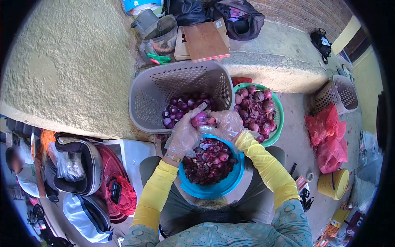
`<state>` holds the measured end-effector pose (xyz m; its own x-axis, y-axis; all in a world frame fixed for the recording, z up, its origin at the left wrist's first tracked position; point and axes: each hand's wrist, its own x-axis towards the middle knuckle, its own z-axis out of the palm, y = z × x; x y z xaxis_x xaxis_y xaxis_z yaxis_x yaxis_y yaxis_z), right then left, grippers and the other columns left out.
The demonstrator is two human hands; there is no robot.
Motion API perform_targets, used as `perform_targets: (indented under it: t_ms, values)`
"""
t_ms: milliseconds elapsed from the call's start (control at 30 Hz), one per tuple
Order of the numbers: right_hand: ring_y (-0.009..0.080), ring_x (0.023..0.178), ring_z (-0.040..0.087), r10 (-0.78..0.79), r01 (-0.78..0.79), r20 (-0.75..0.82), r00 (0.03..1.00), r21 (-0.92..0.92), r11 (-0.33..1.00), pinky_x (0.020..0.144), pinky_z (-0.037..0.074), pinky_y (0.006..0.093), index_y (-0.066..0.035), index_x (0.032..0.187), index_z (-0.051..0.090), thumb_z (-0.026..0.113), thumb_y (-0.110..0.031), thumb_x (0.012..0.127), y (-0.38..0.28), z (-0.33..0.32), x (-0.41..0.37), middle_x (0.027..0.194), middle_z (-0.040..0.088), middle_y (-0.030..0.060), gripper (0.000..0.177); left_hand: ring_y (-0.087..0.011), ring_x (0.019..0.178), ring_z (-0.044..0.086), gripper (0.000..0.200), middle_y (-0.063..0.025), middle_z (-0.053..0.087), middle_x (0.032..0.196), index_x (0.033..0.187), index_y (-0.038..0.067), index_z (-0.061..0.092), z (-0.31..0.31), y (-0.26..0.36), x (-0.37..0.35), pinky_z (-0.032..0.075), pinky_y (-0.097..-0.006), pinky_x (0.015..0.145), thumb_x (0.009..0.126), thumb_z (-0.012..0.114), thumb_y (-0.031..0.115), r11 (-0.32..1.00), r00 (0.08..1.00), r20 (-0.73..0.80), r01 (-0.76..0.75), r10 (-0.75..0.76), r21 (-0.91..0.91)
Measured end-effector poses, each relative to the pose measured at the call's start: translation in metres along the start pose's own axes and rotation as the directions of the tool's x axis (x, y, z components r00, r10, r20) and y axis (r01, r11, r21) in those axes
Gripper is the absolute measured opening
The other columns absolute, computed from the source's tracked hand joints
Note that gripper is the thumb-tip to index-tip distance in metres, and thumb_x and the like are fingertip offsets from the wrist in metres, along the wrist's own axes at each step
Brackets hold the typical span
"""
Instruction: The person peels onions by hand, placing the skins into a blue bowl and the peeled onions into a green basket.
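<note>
Both my hands wear clear plastic gloves and meet above the near rim of the grey basket. My left hand [183, 138] is closed round a purple onion [200, 119]. Against the onion's right side are the bent fingers of my right hand [228, 123]; whether they hold anything else is hidden. Below them, between my knees, a blue basin [197, 190] holds onion skins and scraps [210, 164]. Peeled shiny onions [177, 111] lie in the bottom of the grey basket [144, 99]. Unpeeled onions with loose skins [259, 96] fill a green basket [279, 119] at the right.
Boxes [205, 41] and a bucket [162, 35] stand behind the grey basket. Red mesh bags [329, 144], a yellow bucket [333, 184] and another basket [337, 94] are at the right. Bags [82, 164] lie at the left, where another person [31, 173] is partly visible.
</note>
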<state>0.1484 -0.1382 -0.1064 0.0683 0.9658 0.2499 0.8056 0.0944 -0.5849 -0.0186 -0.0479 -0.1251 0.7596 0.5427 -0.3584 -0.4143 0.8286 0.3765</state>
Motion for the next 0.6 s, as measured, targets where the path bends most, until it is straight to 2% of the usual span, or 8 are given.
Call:
perform_targets:
  t_ms: [33, 67, 100, 133, 200, 233, 300, 600]
  values:
    - [0.0357, 0.071, 0.072, 0.001, -0.001, 0.0, 1.0, 0.0, 1.0, 0.065, 0.057, 0.0464, -0.013, 0.107, 0.074, 0.077, -0.06, 0.08, 0.002, 0.002, 0.0, 0.08, 0.075, 0.0095, 0.054, -0.0239, 0.105, 0.066, 0.037, -0.016, 0.065, 0.119, 0.134, 0.0, 0.056, -0.003, 0.0, 0.001, 0.058, -0.0367, 0.093, 0.101, 0.056, 0.017, 1.0, 1.0, 0.006, 0.002, -0.002, -0.016]
    - [0.0371, 0.071, 0.072, 0.012, -0.011, 0.038, 0.999, -0.025, 1.0, 0.065, 0.056, 0.0465, -0.01, 0.098, 0.073, 0.079, -0.058, 0.079, 0.002, 0.003, 0.001, 0.079, 0.074, 0.0117, 0.052, -0.0239, 0.105, 0.066, 0.037, -0.016, 0.065, 0.119, 0.134, 0.0, 0.056, -0.001, 0.001, 0.0, 0.058, -0.0367, 0.093, 0.101, 0.056, 0.017, 1.0, 1.0, 0.006, 0.002, -0.001, -0.016]
    - [0.0385, 0.071, 0.071, 0.023, -0.019, 0.075, 0.997, -0.052, 0.998, 0.065, 0.055, 0.0467, -0.008, 0.089, 0.073, 0.081, -0.056, 0.077, 0.002, 0.003, 0.001, 0.077, 0.073, 0.0139, 0.05, -0.025, 0.11, 0.064, 0.039, -0.0164, 0.064, 0.122, 0.136, -0.001, 0.055, 0.001, 0.003, -0.001, 0.055, -0.037, 0.096, 0.102, 0.056, 0.017, 1.0, 1.0, 0.011, 0.006, -0.006, 0.011]
    - [0.0385, 0.071, 0.071, 0.023, -0.019, 0.075, 0.997, -0.052, 0.998, 0.065, 0.055, 0.0467, -0.008, 0.089, 0.073, 0.081, -0.056, 0.077, 0.001, 0.002, 0.001, 0.077, 0.073, 0.0139, 0.05, -0.0261, 0.114, 0.063, 0.041, -0.0169, 0.063, 0.125, 0.139, -0.002, 0.054, 0.004, 0.004, -0.003, 0.053, -0.0372, 0.1, 0.102, 0.057, 0.016, 0.999, 1.0, 0.016, 0.011, -0.012, 0.038]
    - [0.0379, 0.071, 0.071, 0.056, -0.055, -0.044, 0.997, 0.03, 0.998, 0.064, 0.055, 0.0469, -0.008, 0.086, 0.071, 0.082, -0.056, 0.077, -0.01, -0.006, 0.003, 0.077, 0.073, 0.0133, 0.05, -0.0243, 0.111, 0.064, 0.037, -0.0153, 0.064, 0.124, 0.135, -0.001, 0.057, 0.01, 0.003, -0.005, 0.055, -0.0356, 0.097, 0.101, 0.058, 0.014, 0.999, 1.0, 0.002, -0.02, 0.02, 0.034]
    - [0.0379, 0.071, 0.071, 0.056, -0.055, -0.043, 0.998, 0.03, 0.998, 0.064, 0.055, 0.0469, -0.008, 0.086, 0.071, 0.082, -0.056, 0.077, -0.009, -0.005, 0.003, 0.077, 0.073, 0.0133, 0.05, -0.0226, 0.108, 0.066, 0.034, -0.0137, 0.066, 0.123, 0.132, 0.0, 0.06, 0.011, 0.002, -0.005, 0.057, -0.034, 0.094, 0.101, 0.058, 0.013, 0.998, 0.999, -0.013, -0.05, 0.051, 0.029]
    - [0.0338, 0.07, 0.073, 0.033, -0.034, -0.024, 0.999, -0.045, 0.998, 0.064, 0.058, 0.0462, -0.015, 0.107, 0.075, 0.078, -0.06, 0.079, -0.005, -0.004, 0.002, 0.08, 0.075, 0.0082, 0.053, -0.0231, 0.109, 0.065, 0.037, -0.0141, 0.065, 0.122, 0.135, -0.001, 0.058, 0.01, 0.002, -0.005, 0.056, -0.0357, 0.095, 0.101, 0.06, 0.014, 0.997, 0.998, -0.018, -0.055, 0.056, 0.046]
    - [0.0336, 0.072, 0.073, 0.046, -0.046, 0.031, 0.998, 0.019, 0.999, 0.065, 0.058, 0.0464, -0.015, 0.111, 0.075, 0.077, -0.059, 0.081, -0.001, -0.001, 0.002, 0.081, 0.076, 0.0077, 0.053, -0.0221, 0.108, 0.064, 0.044, -0.0133, 0.065, 0.117, 0.139, -0.003, 0.055, 0.01, 0.001, -0.005, 0.055, -0.0345, 0.094, 0.101, 0.062, 0.019, 0.995, 0.998, -0.017, -0.054, 0.056, 0.081]
